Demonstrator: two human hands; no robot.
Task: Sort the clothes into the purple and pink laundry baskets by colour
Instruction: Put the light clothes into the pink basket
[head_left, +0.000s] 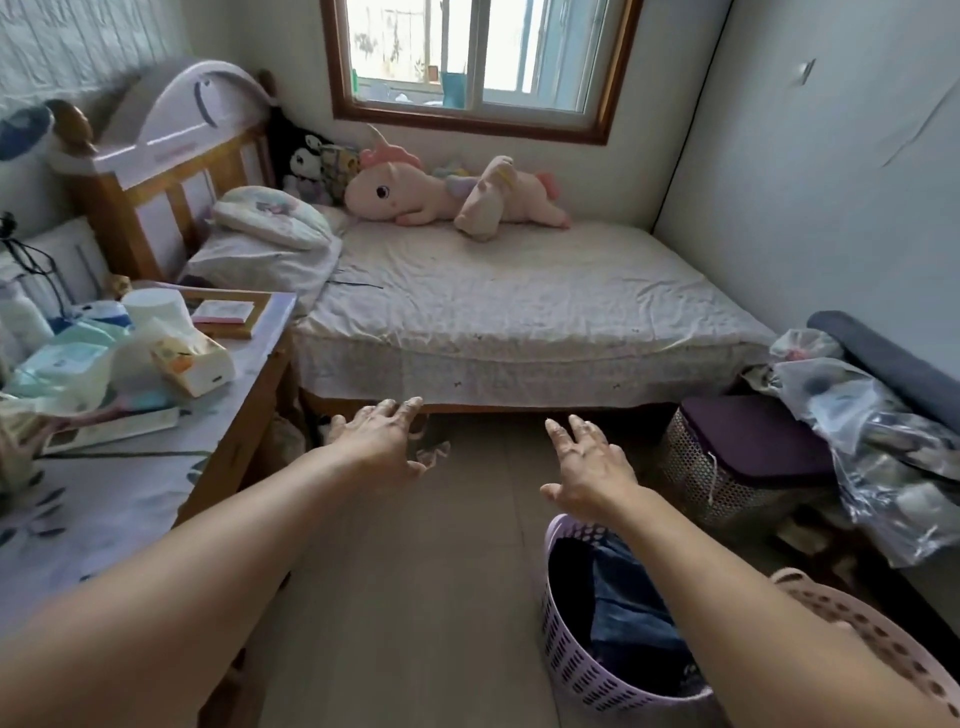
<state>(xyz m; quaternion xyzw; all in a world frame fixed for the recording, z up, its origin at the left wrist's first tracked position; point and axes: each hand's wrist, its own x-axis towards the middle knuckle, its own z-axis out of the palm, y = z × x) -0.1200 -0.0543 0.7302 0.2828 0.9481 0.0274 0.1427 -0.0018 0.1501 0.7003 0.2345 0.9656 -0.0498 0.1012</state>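
The purple laundry basket stands on the floor at the lower right, with dark blue and black clothes inside it. Only part of the pink basket's perforated rim shows, behind my right forearm at the right edge. My left hand reaches forward over the floor toward the bed's front edge, fingers spread and holding nothing. Above the purple basket my right hand is stretched out too, fingers loosely spread and empty. No loose clothes lie on the bed.
A cluttered desk with packets and boxes fills the left side. A perforated bin with a dark purple lid and plastic bags stand at the right. Plush toys and pillows lie at the bed's far end.
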